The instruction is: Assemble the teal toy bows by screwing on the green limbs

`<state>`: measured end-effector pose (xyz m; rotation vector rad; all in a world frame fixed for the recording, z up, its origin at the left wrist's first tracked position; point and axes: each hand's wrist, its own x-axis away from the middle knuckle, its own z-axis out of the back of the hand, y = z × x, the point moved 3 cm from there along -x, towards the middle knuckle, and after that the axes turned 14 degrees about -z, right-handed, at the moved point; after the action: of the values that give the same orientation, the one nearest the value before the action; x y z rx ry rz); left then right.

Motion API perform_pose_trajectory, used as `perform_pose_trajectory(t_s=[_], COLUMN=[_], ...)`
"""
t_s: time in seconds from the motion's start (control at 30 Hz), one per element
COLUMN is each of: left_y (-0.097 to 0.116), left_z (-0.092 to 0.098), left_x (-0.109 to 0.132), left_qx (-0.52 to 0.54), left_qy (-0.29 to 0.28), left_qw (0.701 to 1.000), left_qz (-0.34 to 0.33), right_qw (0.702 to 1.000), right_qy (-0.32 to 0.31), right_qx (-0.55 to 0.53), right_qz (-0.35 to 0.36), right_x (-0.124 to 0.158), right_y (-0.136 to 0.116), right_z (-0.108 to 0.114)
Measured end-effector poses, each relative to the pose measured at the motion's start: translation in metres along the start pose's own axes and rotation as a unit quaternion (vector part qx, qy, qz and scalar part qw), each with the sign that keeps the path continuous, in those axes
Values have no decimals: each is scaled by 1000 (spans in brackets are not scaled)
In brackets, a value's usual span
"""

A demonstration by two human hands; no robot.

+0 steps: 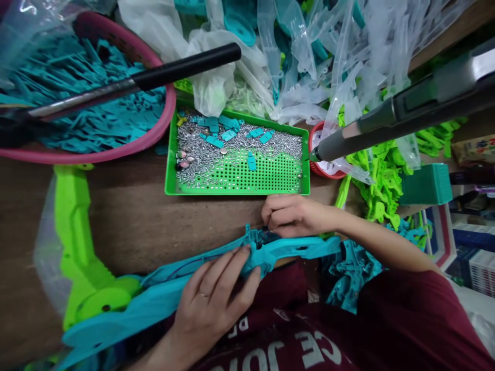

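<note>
Teal toy part [216, 273] (both hands' fingers on it)

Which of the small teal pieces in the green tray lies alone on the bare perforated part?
The upright teal piece near the green tray's middle; the others lie on the screws.

Bright even overhead light, soft shadows. Glare on plastic bags [348, 56]. Strong wide-angle bending at edges. Corners soft, centre sharp.

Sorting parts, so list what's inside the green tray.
The green tray holds a heap of small silver screws and several teal pieces on top. Its perforated floor shows in front; under the heap it is hidden.
</note>
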<state>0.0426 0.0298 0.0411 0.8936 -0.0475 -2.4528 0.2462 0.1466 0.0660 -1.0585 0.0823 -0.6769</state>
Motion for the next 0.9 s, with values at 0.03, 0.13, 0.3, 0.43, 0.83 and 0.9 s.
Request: perform_pose_trajectory(t_s=[0.03,0.13,0.3,0.43,0.83,0.9], left_y=[0,-1,-2,-3,-3,-3], left_z=[0,1,2,1,0,0], left_x=[-1,-2,-4,-3,1,0], left_qx=[1,10,36,29,12,12], left_qy=[-2,-4,-10,-8,7,8], left_qw=[1000,1000,999,999,999,999], left_qz=[0,-2,-6,-21,-44,-44], right_qw=[1000,1000,999,994,976,972], right_qy=[-3,-21,-47,-96,-105,-125], right_qx=[-3,-18,-14,-8,-5,0], right_qz=[-1,-8,-22,-49,-190,-196], right_x=[0,0,-5,-10,-21,-25], right_y=[1,3,2,-2,-14,-14], right_z=[0,0,0,3,13,10])
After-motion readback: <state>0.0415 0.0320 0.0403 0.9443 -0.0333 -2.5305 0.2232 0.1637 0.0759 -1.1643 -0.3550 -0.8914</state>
